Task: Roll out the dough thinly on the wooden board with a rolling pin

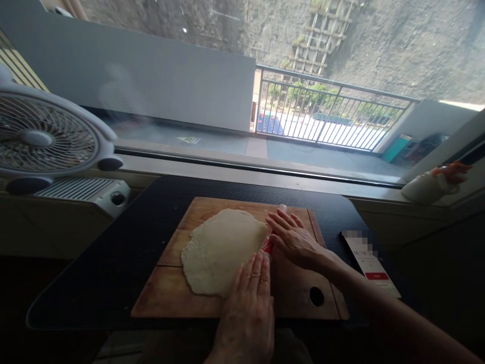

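A broad, thin sheet of pale dough (223, 250) lies on a wooden cutting board (166, 293), its edge ragged on the left. Along the dough's right side rests a slim bottle-like cylinder (268, 244) with a red middle and a clear far end; the hands cover much of it. My right hand (293, 240) lies flat over its far part, fingers stretched out. At the near end, my left hand (250, 298) rests its straight fingertips on the cylinder, beside the dough's lower right edge. Neither hand is wrapped around it.
The board sits on a dark table (102, 283) below a window. A phone (369, 263) showing a timer lies at the table's right. On the left stands a white fan (49, 134). A pale pot (426, 188) is on the right sill.
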Demonstrator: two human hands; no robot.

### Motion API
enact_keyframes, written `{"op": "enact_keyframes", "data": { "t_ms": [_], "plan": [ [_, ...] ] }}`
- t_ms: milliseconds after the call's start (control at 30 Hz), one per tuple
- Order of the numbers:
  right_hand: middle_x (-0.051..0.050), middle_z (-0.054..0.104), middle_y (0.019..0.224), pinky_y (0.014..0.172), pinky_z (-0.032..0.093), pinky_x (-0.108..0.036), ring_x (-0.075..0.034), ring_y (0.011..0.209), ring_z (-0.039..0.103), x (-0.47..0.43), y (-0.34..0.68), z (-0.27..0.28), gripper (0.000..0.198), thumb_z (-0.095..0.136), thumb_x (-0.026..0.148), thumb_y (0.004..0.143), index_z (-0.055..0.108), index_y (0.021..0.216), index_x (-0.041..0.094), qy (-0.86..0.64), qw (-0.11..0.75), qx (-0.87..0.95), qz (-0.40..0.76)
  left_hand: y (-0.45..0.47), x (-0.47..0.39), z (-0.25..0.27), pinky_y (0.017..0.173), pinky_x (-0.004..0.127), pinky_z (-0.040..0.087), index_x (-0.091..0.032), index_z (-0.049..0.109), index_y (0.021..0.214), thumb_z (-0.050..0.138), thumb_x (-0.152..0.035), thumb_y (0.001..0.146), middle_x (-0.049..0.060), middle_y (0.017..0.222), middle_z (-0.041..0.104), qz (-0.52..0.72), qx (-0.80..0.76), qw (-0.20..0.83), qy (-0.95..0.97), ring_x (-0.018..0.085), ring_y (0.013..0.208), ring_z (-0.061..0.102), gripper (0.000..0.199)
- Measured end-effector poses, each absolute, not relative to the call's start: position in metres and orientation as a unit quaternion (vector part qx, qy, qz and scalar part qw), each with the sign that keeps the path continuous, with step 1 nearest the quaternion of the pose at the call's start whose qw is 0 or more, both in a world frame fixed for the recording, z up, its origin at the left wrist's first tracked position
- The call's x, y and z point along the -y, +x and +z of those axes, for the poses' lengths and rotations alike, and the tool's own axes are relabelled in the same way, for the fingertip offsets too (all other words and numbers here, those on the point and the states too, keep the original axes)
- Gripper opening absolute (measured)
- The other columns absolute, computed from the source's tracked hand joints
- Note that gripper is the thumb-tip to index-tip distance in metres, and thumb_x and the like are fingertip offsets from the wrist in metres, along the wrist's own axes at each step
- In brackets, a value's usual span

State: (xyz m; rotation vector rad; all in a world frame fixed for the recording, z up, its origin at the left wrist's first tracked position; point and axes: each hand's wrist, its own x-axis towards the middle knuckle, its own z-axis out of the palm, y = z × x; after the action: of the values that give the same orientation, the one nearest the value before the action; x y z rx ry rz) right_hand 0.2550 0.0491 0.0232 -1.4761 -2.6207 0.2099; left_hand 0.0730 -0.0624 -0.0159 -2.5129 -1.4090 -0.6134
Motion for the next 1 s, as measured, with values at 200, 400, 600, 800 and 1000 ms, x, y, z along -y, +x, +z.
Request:
{"op": "enact_keyframes", "data": {
  "t_ms": [200, 400, 600, 800, 1000],
  "plan": [
    [-0.009, 0.040, 0.144, 0.113, 0.013, -0.045, -0.025, 0.139, 0.020, -0.093, 0.162, 0.028, 0.044, 0.034, 0.042, 0.096, 0.052, 0.127, 0.016, -0.410, 0.097, 0.906, 0.039, 0.038, 0.052, -0.024, 0.106, 0.051, 0.032, -0.006, 0.029, 0.142, 0.034, -0.029, 0.091, 0.018, 0.139, 0.046, -0.185, 0.564, 0.062, -0.803, 0.028, 0.130, 0.042, 0.056],
    [-0.007, 0.035, 0.148, 0.113, 0.015, -0.047, -0.024, 0.140, 0.017, -0.072, 0.211, 0.021, 0.046, 0.028, 0.039, 0.098, 0.047, 0.133, 0.017, -0.435, 0.090, 0.895, 0.044, 0.071, 0.066, -0.016, 0.108, 0.048, 0.030, -0.004, 0.029, 0.142, 0.040, -0.027, 0.087, 0.017, 0.143, 0.040, -0.193, 0.531, 0.099, -0.819, 0.028, 0.134, 0.035, 0.060],
    [-0.009, 0.030, 0.150, 0.113, 0.010, -0.048, -0.022, 0.141, 0.015, -0.045, 0.262, 0.016, 0.052, 0.025, 0.041, 0.098, 0.033, 0.142, 0.014, -0.491, 0.077, 0.867, 0.029, 0.083, 0.070, -0.013, 0.109, 0.042, 0.027, -0.007, 0.037, 0.138, 0.043, -0.029, 0.086, 0.012, 0.147, 0.036, -0.201, 0.468, 0.113, -0.853, 0.026, 0.136, 0.031, 0.057],
    [-0.011, 0.038, 0.145, 0.111, 0.014, -0.050, -0.025, 0.139, 0.020, -0.090, 0.158, 0.024, 0.052, 0.022, 0.049, 0.098, 0.052, 0.126, 0.017, -0.453, 0.125, 0.881, 0.046, 0.024, 0.058, -0.022, 0.109, 0.049, 0.024, -0.007, 0.036, 0.138, 0.037, -0.031, 0.092, 0.013, 0.140, 0.046, -0.171, 0.535, 0.121, -0.818, 0.026, 0.133, 0.036, 0.052],
    [-0.007, 0.037, 0.146, 0.111, 0.015, -0.045, -0.023, 0.140, 0.019, -0.077, 0.180, 0.020, 0.047, 0.027, 0.046, 0.098, 0.049, 0.130, 0.020, -0.452, 0.125, 0.883, 0.039, 0.050, 0.072, -0.014, 0.113, 0.051, 0.013, -0.005, 0.042, 0.135, 0.040, -0.026, 0.088, 0.015, 0.143, 0.041, -0.184, 0.523, 0.141, -0.820, 0.028, 0.135, 0.033, 0.052]
  ]
}}
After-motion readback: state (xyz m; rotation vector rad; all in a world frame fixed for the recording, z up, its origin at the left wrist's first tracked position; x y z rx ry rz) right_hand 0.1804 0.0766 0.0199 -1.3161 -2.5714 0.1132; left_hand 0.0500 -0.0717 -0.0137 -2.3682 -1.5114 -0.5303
